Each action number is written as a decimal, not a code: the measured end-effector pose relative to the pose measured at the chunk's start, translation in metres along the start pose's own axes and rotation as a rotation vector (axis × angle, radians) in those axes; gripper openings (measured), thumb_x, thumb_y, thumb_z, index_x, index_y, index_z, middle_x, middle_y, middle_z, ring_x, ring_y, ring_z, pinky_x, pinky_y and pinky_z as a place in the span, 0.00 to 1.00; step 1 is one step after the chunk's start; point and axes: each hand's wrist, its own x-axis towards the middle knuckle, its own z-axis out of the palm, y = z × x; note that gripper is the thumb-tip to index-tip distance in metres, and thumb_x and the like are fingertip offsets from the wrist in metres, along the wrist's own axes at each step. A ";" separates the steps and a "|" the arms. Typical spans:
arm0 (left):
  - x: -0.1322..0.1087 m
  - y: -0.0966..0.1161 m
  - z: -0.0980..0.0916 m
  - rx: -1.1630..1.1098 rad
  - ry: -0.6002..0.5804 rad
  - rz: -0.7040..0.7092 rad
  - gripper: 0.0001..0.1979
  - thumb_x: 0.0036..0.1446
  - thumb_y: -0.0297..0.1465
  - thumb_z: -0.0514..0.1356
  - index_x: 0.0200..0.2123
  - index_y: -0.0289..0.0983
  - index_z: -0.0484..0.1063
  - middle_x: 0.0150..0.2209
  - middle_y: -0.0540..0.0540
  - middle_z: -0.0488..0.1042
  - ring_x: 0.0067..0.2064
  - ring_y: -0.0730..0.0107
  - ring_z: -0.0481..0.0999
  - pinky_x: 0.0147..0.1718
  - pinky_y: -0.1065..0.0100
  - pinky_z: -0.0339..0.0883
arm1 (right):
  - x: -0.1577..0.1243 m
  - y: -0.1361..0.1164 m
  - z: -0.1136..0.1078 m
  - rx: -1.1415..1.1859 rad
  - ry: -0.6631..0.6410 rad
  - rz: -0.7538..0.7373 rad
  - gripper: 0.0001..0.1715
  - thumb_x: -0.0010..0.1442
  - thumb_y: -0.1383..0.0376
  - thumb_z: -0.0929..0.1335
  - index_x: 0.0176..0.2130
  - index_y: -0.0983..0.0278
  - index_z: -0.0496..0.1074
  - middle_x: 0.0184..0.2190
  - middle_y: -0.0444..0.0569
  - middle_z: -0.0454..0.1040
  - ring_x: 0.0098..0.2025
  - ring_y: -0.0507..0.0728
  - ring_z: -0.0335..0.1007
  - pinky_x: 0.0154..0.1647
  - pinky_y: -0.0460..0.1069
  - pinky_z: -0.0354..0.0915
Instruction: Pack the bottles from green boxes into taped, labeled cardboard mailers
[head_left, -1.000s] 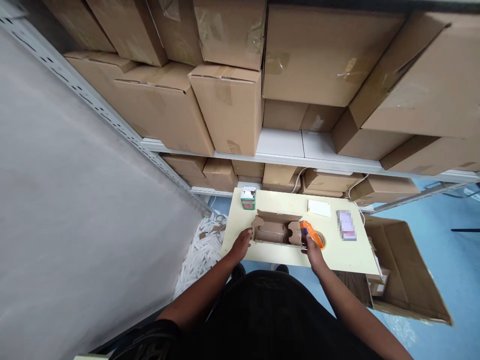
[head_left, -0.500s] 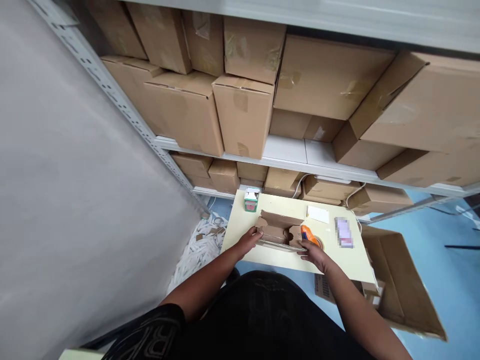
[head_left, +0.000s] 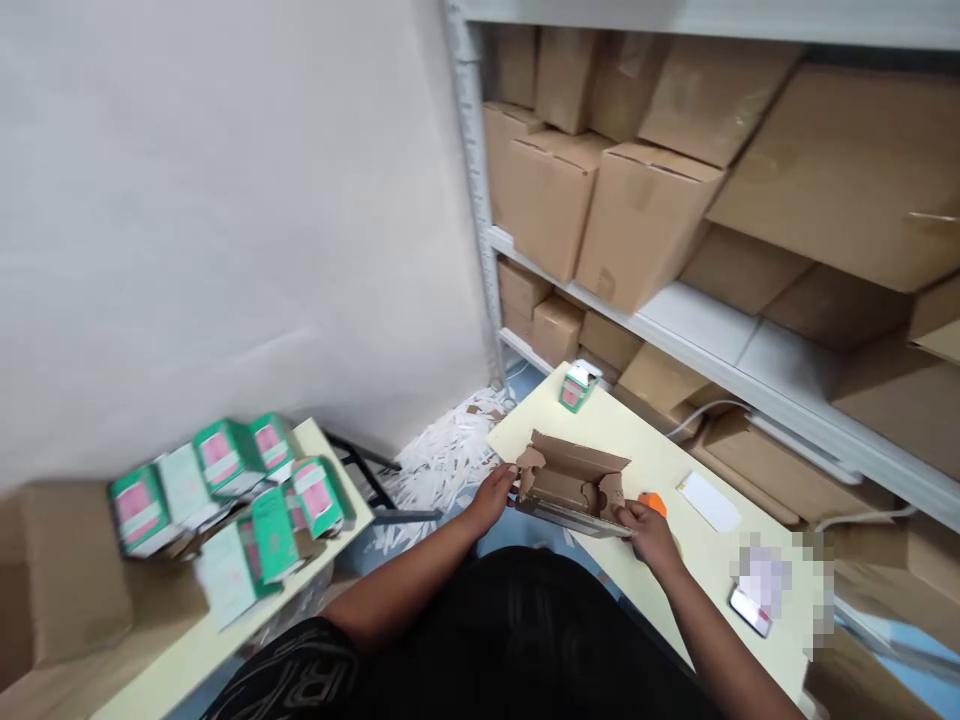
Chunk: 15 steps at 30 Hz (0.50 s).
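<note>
Open brown cardboard carton (head_left: pixel 574 485) at near edge of pale yellow worktop (head_left: pixel 675 455). My L hand (head_left: pixel 491 495): fingers on carton's left flap, grip unclear. My R hand (head_left: pixel 651 532): fingers curled round carton's right end. Judgement: brace both ends evenly, keep flaps square.

Even, diffuse indoor light, soft shadows, no glare. Motion blur throughout, worst on green boxes (head_left: pixel 225 490) at left; wide-angle bending on shelf (head_left: pixel 720 340) edges.

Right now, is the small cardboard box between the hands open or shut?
Open: the cardboard box has its lid flap raised, its side flaps stick out, and its inside shows.
</note>
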 end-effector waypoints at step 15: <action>-0.194 -0.051 -0.177 -0.219 0.614 0.136 0.31 0.62 0.59 0.50 0.41 0.37 0.73 0.44 0.39 0.76 0.37 0.62 0.76 0.29 0.65 0.69 | -0.036 -0.170 0.173 -0.250 -0.307 -0.376 0.25 0.56 0.43 0.68 0.31 0.61 0.79 0.25 0.46 0.78 0.30 0.60 0.72 0.32 0.49 0.63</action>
